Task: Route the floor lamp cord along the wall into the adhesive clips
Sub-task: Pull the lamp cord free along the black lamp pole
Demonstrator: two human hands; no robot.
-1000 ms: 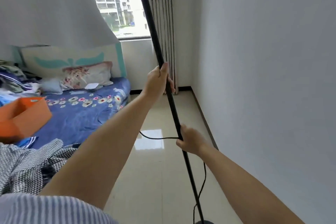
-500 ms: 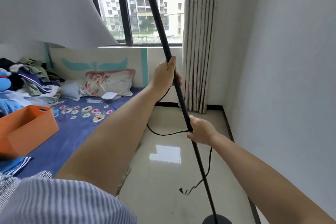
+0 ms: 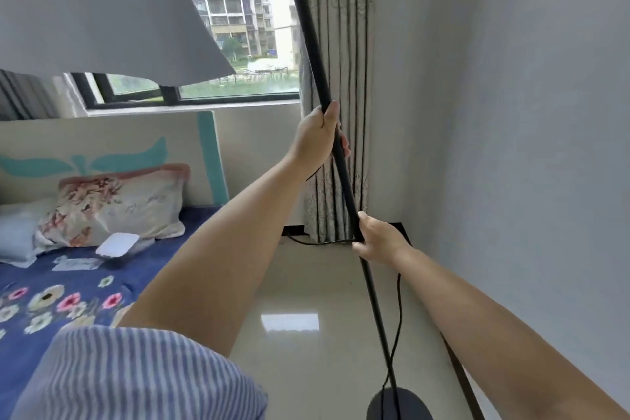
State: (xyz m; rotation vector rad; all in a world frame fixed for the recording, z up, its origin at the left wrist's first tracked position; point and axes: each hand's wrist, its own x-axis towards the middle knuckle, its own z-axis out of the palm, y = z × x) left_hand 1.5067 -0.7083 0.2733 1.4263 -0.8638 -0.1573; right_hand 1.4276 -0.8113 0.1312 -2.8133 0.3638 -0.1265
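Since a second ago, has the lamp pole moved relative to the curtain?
Yes. The lamp pole now overlaps the curtain; earlier it stood left of it, so it has shifted toward the corner.

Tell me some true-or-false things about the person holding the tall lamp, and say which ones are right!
1. Both hands hold the black lamp pole. True: the left hand has its grip higher up and the right hand lower down.
2. The lamp stands straight up. False: the pole leans, with its top toward the window.
3. The cord is already clipped along the wall. False: it hangs loose beside the pole, and no clips can be seen.
4. A flowery pillow lies on the blue bed. True.
5. The curtain covers the whole window. False: it hangs only at the right side, and buildings show outside.
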